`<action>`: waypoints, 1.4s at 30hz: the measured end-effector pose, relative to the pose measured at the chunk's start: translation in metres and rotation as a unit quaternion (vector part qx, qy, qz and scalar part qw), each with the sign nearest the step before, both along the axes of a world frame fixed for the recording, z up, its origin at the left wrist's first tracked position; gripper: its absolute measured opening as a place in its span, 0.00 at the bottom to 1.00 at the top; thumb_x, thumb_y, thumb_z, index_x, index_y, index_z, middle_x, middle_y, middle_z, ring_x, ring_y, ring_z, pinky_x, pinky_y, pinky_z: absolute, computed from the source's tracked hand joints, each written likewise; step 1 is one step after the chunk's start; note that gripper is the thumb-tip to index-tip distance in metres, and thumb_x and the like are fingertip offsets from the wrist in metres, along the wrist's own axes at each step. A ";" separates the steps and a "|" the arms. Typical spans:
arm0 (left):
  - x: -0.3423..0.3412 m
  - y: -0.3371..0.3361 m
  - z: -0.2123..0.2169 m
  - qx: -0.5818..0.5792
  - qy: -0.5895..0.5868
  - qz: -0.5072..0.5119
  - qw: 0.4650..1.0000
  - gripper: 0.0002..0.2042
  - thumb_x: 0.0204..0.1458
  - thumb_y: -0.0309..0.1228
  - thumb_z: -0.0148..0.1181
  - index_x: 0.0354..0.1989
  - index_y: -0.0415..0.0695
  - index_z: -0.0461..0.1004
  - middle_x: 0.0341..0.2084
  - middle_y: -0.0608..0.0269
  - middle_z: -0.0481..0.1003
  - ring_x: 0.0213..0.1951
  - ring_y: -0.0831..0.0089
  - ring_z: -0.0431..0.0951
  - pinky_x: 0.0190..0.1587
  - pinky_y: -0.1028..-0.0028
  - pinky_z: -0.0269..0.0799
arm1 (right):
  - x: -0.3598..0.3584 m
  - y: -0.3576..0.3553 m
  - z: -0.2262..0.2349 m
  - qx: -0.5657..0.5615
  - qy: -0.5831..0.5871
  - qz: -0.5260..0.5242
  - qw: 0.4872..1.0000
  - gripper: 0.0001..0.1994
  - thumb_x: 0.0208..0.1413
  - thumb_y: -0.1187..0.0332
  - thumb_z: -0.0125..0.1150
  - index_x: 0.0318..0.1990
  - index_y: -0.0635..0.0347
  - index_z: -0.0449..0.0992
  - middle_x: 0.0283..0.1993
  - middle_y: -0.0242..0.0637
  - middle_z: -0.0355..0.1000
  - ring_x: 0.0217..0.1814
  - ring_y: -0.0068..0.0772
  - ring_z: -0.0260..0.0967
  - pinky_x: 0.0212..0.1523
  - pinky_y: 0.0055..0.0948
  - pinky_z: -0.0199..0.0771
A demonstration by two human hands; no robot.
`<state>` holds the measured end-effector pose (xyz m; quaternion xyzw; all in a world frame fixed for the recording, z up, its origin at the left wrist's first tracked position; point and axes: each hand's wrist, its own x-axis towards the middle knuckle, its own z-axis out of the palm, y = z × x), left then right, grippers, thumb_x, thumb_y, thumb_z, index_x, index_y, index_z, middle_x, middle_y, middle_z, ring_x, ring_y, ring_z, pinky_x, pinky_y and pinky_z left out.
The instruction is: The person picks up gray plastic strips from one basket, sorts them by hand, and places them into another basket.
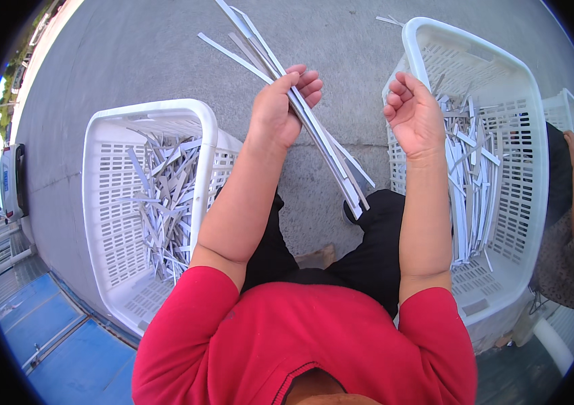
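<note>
While gripped by the left hand, a bundle of flat grey strips is held slanting above the lap
The right hand is kept loosely curled and empty just beside it, over the right white basket; more strips are piled in the left white basket

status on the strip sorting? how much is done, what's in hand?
Looks partway. Both white baskets already hold strips: a loose heap in the left basket, a straighter pile in the right basket. In hand: the left hand grips a bundle of long strips; the right hand is curled, empty. What remains cannot be judged.
</note>
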<state>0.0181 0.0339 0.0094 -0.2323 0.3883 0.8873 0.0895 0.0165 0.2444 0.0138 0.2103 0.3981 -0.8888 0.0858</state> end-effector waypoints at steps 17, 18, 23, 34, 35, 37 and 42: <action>-0.001 -0.003 -0.002 0.022 0.017 -0.020 0.999 0.15 0.55 0.29 0.45 0.48 0.33 0.63 0.42 0.51 0.69 0.42 0.62 0.72 0.45 0.65 0.70 | 0.021 -0.060 -0.003 0.370 0.128 0.331 0.859 0.12 0.45 0.65 0.57 0.31 0.67 0.73 0.28 0.39 0.72 0.30 0.27 0.68 0.33 0.27 0.67; -0.001 -0.003 -0.003 0.015 0.016 -0.014 1.000 0.16 0.55 0.29 0.45 0.49 0.33 0.63 0.42 0.50 0.69 0.42 0.62 0.71 0.45 0.65 0.70 | 0.020 -0.060 -0.006 0.360 0.125 0.313 0.870 0.11 0.46 0.66 0.56 0.31 0.67 0.73 0.28 0.38 0.72 0.30 0.26 0.68 0.33 0.26 0.67; 0.001 -0.003 0.003 -0.011 0.003 0.002 1.000 0.17 0.56 0.29 0.45 0.51 0.32 0.61 0.43 0.49 0.68 0.43 0.62 0.71 0.46 0.66 0.70 | 0.015 -0.058 -0.004 0.313 0.101 0.221 0.918 0.09 0.50 0.70 0.55 0.35 0.67 0.71 0.29 0.35 0.72 0.30 0.23 0.67 0.32 0.23 0.66; 0.003 -0.004 0.007 -0.005 -0.013 0.015 1.000 0.14 0.55 0.27 0.47 0.46 0.32 0.65 0.40 0.47 0.69 0.39 0.63 0.73 0.41 0.68 0.73 | -0.001 -0.027 -0.005 0.133 0.053 -0.019 0.989 0.11 0.47 0.73 0.61 0.38 0.65 0.70 0.31 0.31 0.70 0.29 0.19 0.66 0.30 0.19 0.67; 0.003 -0.004 0.008 -0.004 -0.015 0.015 1.000 0.13 0.55 0.27 0.47 0.46 0.32 0.65 0.40 0.47 0.69 0.38 0.63 0.73 0.40 0.68 0.73 | -0.003 -0.021 -0.004 0.120 0.051 -0.041 0.991 0.12 0.47 0.74 0.62 0.39 0.65 0.70 0.30 0.30 0.69 0.29 0.19 0.66 0.30 0.19 0.67; 0.004 -0.005 0.008 -0.001 -0.016 0.016 1.000 0.13 0.54 0.27 0.47 0.46 0.32 0.65 0.40 0.47 0.69 0.38 0.63 0.73 0.40 0.69 0.73 | -0.009 0.002 -0.004 0.108 0.105 -0.155 0.976 0.11 0.49 0.70 0.60 0.39 0.65 0.70 0.31 0.31 0.68 0.30 0.23 0.66 0.32 0.24 0.68; 0.003 -0.007 0.007 0.006 -0.013 0.014 1.000 0.13 0.54 0.26 0.48 0.46 0.32 0.65 0.39 0.48 0.70 0.37 0.64 0.73 0.38 0.70 0.72 | -0.005 0.064 -0.010 -0.136 -0.009 -0.413 0.900 0.16 0.56 0.62 0.48 0.45 0.67 0.60 0.38 0.40 0.66 0.34 0.28 0.66 0.35 0.36 0.68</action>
